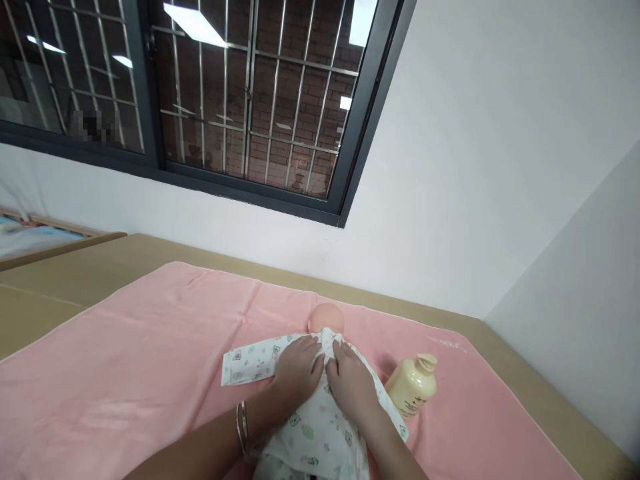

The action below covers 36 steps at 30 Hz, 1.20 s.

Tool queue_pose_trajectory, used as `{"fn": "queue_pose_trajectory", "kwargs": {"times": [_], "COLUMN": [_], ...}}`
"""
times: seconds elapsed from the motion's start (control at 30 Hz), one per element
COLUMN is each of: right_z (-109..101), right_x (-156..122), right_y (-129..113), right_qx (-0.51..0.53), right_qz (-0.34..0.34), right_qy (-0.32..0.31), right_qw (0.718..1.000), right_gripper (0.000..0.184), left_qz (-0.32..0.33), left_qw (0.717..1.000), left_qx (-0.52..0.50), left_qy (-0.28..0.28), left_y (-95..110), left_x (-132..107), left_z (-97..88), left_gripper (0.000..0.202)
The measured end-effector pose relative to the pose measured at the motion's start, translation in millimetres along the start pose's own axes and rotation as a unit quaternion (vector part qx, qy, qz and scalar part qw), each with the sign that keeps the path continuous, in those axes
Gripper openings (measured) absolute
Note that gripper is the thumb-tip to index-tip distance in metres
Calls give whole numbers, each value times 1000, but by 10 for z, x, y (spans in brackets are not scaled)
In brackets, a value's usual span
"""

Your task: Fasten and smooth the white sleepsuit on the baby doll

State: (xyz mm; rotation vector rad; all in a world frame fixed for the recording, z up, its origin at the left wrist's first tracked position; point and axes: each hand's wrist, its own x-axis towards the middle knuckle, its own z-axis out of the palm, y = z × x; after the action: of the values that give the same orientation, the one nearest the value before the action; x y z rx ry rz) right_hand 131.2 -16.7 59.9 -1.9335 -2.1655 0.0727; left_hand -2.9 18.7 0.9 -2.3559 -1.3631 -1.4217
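A baby doll lies on a pink mat (pixel 165 347), its round head (pixel 326 319) pointing away from me. White baby clothes (pixel 310 433) printed with small animals and leaves cover its body. One sleeve (pixel 250 362) stretches out to the left; the other slants down to the right. My left hand (pixel 299 368) rests on the upper chest of the garment with its fingers stretched toward the collar. Beside it, my right hand (pixel 351 380) lies on the other half of the chest, fingers also extended. The cloth directly beneath both palms is hidden.
A cream-yellow bottle (pixel 413 385) stands on the mat just right of the doll. The mat covers a tan tabletop (pixel 145 250) that meets a white wall (pixel 450 167). Above is a dark-framed window (pixel 345 180) with metal bars. A wood-edged bed or crib (pixel 45 237) is at far left.
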Motion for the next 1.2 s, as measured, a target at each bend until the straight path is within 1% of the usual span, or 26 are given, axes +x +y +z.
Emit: {"fn": "queue_pose_trajectory", "kwargs": {"times": [0.1, 0.23, 0.33, 0.47, 0.53, 0.6, 0.7, 0.8, 0.9, 0.97, 1.07, 1.13, 1.2], "right_z": [72, 148, 118, 39, 20, 19, 44, 79, 98, 96, 83, 79, 84], "right_x": [54, 73, 26, -75, -95, -71, 28, 106, 86, 33, -18, 2, 53], "right_y": [55, 61, 3, -113, -130, -96, 6, 63, 13, -48, -94, -66, -10], "right_qx": [-1, -15, -46, -114, -121, -104, -59, -24, -16, -22, -39, -40, -33], "right_qz": [14, 8, 7, 56, 65, 51, 5, -30, -50, -52, -29, -14, -18], "right_qy": [11, 28, 31, 20, 15, 14, 14, 19, 23, 24, 21, 19, 17], "right_qw": [1000, 999, 998, 992, 990, 993, 998, 999, 998, 998, 999, 999, 999], "right_gripper": [55, 54, 53, 51, 50, 50, 52, 54, 53, 51, 47, 48, 51], "left_qz": [-36, -54, -56, -51, -55, -54, -31, 16, 48, 41, 13, -7, -20], "left_qw": [999, 998, 998, 997, 995, 994, 995, 997, 996, 995, 994, 994, 995], "left_qx": [18, 14, 19, 60, 81, 79, 62, 52, 48, 60, 78, 81, 79], "left_qy": [-7, -23, -27, -26, -33, -50, -68, -58, -55, -65, -77, -67, -50], "left_y": [-48, -91, -73, -15, -4, -18, -65, -80, -35, 2, 14, -18, -65], "left_x": [9, 37, 31, -6, -9, 10, 61, 95, 94, 81, 65, 61, 63], "left_z": [31, 50, 33, -4, -15, -20, -23, -37, -69, -91, -91, -61, -19], "left_gripper": [31, 36, 35, 35, 33, 31, 31, 30, 24, 23, 20, 20, 27]}}
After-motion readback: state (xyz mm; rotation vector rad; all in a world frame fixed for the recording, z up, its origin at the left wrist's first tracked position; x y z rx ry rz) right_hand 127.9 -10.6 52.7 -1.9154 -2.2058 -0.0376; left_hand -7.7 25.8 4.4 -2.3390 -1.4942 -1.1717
